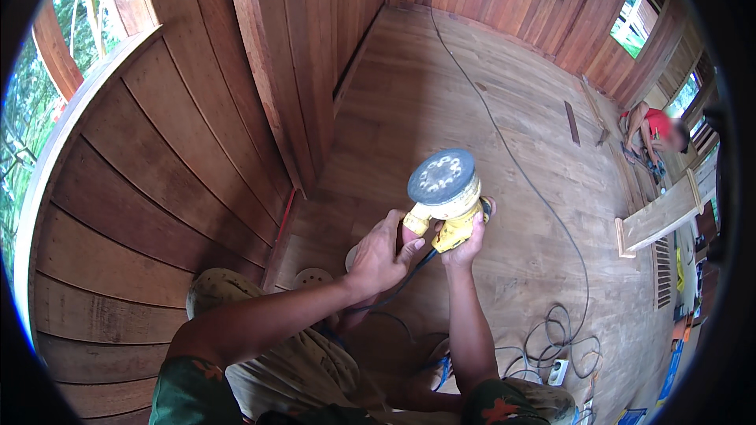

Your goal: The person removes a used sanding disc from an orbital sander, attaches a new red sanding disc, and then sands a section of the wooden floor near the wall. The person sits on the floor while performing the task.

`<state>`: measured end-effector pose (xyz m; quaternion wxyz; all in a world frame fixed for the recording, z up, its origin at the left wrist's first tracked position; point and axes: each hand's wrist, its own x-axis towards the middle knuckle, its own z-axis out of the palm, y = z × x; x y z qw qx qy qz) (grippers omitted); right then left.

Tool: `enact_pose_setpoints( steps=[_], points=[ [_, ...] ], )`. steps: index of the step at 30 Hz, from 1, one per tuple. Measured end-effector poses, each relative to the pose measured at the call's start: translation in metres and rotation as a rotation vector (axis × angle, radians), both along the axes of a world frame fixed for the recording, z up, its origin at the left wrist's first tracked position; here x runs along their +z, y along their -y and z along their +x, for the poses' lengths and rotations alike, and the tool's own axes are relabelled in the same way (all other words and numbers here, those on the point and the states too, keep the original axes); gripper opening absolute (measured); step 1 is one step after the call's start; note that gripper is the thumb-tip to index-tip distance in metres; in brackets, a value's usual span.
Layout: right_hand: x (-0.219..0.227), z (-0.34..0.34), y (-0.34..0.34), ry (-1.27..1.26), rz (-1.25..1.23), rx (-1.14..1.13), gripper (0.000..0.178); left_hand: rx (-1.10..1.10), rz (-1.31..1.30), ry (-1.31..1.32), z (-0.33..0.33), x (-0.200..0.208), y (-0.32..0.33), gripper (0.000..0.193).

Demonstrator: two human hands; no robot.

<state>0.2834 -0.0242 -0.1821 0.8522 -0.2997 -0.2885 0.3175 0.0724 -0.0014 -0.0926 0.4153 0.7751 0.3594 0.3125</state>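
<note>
A yellow orbital sander (457, 208) is held up in front of me, turned over so that its round grey pad (441, 176) with holes faces up. My right hand (466, 250) grips the sander's body from below. At the sander's left side, my left hand (379, 256) closes its thumb and fingers about the stubby outlet, where a dark reddish piece shows. A dark cord (417, 267) runs down from the tool between my forearms. Pale sanding discs (313, 276) with holes lie on the floor by my knee, partly hidden behind my left arm.
A long cable (543, 198) crosses the wooden floor (378, 94) and coils near a white power strip (557, 372). Plank walls (150, 157) rise at the left. A person in red (655, 126) crouches at the far right, beyond a wooden beam (660, 212).
</note>
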Motion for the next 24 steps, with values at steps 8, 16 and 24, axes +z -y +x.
enact_pose_setpoints(
  steps=[8,16,24],
  points=[
    [0.009,0.002,0.003,-0.145,0.024,0.11,0.052,-0.037,0.026,0.008,0.0,0.002,0.003,0.055],
    [0.011,-0.003,0.004,-0.398,-0.104,0.026,0.063,-0.113,0.121,0.055,-0.002,0.012,0.018,0.062],
    [0.002,-0.003,0.014,-0.258,-0.091,0.055,0.067,-0.111,0.27,-0.008,-0.003,0.009,0.033,0.068]
  ],
)
